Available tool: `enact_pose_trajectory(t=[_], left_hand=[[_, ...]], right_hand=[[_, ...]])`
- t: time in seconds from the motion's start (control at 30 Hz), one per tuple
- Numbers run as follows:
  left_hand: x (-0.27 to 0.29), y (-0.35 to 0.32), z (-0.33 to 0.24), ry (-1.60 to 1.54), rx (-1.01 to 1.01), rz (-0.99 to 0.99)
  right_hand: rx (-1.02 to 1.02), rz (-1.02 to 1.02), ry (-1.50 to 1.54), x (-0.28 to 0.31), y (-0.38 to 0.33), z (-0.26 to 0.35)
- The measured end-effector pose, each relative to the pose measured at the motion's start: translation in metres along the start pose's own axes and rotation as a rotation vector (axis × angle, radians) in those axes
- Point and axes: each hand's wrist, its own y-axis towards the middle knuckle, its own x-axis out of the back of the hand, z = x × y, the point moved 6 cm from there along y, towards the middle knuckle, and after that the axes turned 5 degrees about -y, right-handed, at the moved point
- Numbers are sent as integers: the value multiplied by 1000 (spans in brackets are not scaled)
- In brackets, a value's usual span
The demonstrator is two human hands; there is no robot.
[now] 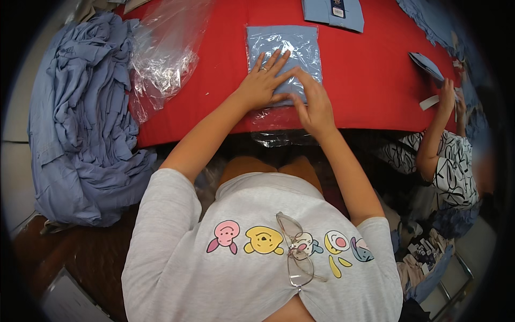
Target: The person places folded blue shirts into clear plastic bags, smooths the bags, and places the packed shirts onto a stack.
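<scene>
A folded light-blue garment (268, 38) lies in a clear plastic bag on the red table, straight in front of me. My left hand (261, 86) rests flat on the bag with its fingers spread. My right hand (315, 104) is bent over the bag's lower right part, thumb and forefinger apart, fingertips near my left thumb. Below both hands, the loose clear end of the bag (280, 121) spreads toward me and hangs over the table's near edge.
Clear plastic bags (161, 70) lie on the red tablecloth (220, 32) to the left. Beyond them is a large heap of blue garments (75, 123). A tagged folded garment (322, 15) lies at the far side. On the right, another person (453, 161) holds a blue folded piece (426, 65).
</scene>
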Motion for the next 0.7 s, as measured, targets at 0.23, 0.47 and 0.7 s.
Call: enact_pose_trajectory(t=[0.23,0.47,0.7], left_hand=[[-2,-6,12,6,200,-26],[22,4,4,-84,273,99],[24,64,37,-26,266,-270]], right_hand=[[-26,141,-363,-64,62,-83],[-82,324,-509,-62,44,-101],[-89,189,-384,-55,107,-83]])
